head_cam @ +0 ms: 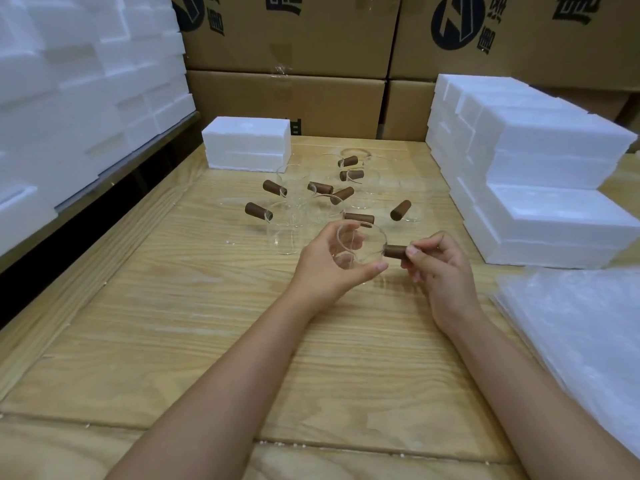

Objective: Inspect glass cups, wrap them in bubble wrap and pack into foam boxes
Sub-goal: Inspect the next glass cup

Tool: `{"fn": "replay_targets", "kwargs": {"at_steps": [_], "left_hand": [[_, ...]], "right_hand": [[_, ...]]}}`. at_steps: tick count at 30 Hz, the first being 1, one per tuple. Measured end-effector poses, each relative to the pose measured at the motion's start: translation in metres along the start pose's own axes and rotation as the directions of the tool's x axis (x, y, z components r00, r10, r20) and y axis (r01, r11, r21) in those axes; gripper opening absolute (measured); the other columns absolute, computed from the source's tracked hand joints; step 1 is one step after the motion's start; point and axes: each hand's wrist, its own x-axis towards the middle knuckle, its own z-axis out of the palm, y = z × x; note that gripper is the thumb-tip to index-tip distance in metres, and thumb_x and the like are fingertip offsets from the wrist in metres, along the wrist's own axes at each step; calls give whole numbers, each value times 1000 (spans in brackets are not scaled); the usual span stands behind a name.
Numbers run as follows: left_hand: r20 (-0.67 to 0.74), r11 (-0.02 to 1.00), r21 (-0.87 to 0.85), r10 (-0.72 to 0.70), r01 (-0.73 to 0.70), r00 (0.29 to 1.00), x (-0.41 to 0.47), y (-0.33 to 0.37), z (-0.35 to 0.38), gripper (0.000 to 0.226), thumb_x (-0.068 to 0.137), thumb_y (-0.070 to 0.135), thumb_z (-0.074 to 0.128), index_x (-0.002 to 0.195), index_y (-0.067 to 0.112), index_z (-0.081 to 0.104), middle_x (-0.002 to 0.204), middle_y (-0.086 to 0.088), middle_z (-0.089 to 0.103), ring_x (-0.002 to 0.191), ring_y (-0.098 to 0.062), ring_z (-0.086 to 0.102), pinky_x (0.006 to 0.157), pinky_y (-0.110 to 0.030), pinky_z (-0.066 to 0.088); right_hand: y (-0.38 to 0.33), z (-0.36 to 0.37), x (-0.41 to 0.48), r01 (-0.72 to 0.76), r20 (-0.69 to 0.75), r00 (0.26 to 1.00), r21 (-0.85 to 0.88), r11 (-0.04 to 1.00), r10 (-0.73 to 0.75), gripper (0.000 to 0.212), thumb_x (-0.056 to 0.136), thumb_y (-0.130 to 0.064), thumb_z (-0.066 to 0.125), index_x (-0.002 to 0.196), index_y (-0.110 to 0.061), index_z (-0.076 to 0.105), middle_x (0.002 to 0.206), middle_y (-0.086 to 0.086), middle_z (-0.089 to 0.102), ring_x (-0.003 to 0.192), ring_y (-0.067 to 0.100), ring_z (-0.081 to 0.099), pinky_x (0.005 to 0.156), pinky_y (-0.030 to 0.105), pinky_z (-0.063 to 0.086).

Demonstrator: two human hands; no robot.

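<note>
Two bare forearms reaching in from the bottom edge, over a pale wooden table (173,306). Left hand (325,268) cupped round a clear glass cup (360,249), thumb under, fingers curled over the rim, closed on the glass wall. Right hand (440,268) pinched shut on the cup's brown cylindrical handle (394,251), thumb and fingertips clamped on its end. Cup lifted off the table, tipped on its side, mouth turned toward the left palm, handle sticking out to the right. Glass thin and see-through, wood grain showing straight through it. Just beyond, more cups (287,233) of the same kind clustered mid-table, brown handles pointing all ways. Single foam box (246,143) behind them, stacked foam boxes (540,174) on the right, bubble wrap sheets (581,323) lower right. Cardboard cartons (287,102) walling off the back.
</note>
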Motion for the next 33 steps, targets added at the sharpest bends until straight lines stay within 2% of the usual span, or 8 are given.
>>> {"fn": "replay_targets", "kwargs": {"at_steps": [4, 10, 16, 19, 21, 23, 28, 33], "left_hand": [[16, 997, 56, 53, -53, 998, 1, 1, 1, 71, 61, 17, 91, 117, 31, 52, 118, 11, 63, 102, 10, 60, 87, -29, 56], [66, 981, 106, 156, -162, 986, 2, -1, 2, 72, 61, 9, 90, 109, 38, 44, 120, 19, 57, 116, -4, 56, 97, -22, 48], [108, 976, 98, 183, -194, 977, 1, 2, 3, 72, 63, 10, 90, 108, 42, 44, 124, 10, 54, 86, -6, 63, 69, -25, 58], [124, 968, 102, 217, -230, 968, 0, 3, 5, 70, 64, 11, 89, 111, 38, 44, 128, 12, 51, 85, -10, 63, 67, -25, 57], [124, 968, 92, 221, -233, 967, 0, 3, 6, 68, 66, 10, 88, 111, 36, 44, 129, 14, 51, 87, -14, 63, 67, -29, 58], [117, 967, 104, 219, -231, 969, 0, 4, 7, 68, 65, 11, 87, 111, 38, 45, 128, 17, 51, 88, -13, 63, 67, -31, 58], [88, 952, 164, 247, -259, 965, -1, 4, 8, 65, 66, 15, 82, 109, 45, 45, 118, 17, 58, 93, -13, 64, 69, -26, 54], [71, 928, 230, 284, -293, 956, -1, 2, 7, 70, 65, 9, 79, 104, 55, 42, 116, 21, 58, 87, -9, 63, 73, -19, 51]], "right_hand": [[2, 7, -1, 45, -94, 994, -36, 998, -48, 23, 89, 8, 52, 78, -12, 50, 65, 1, 56, 54, 5, 52, 47, 16, 38], [10, 18, -5, 44, -174, 983, -93, 995, -59, 23, 93, 2, 47, 83, -18, 49, 81, 7, 56, 64, 8, 51, 54, 16, 39], [9, 26, -10, 17, -230, 972, -149, 989, -52, 16, 96, -19, 52, 81, -23, 48, 83, 3, 62, 69, 4, 54, 66, 23, 38], [7, 35, -13, 8, -246, 967, -229, 973, -65, 30, 85, -46, 63, 84, -21, 48, 85, 1, 58, 66, -2, 55, 63, 18, 44], [7, 39, -12, -38, -262, 964, -324, 945, -51, 42, 74, -57, 68, 85, -22, 46, 95, 7, 57, 78, 10, 58, 72, 31, 51], [6, 41, -11, -67, -264, 964, -359, 931, -33, 46, 69, -60, 68, 83, -23, 45, 99, 10, 54, 80, 14, 56, 75, 39, 53], [3, 44, -9, -95, -253, 968, -368, 925, -1, 55, 59, -65, 73, 80, -27, 40, 97, 0, 44, 76, 7, 46, 72, 21, 39], [-1, 44, -11, -170, -143, 983, -492, 854, 113, 65, 45, -67, 75, 86, -35, 36, 97, -14, 28, 106, 14, 45, 90, 27, 44]]}}
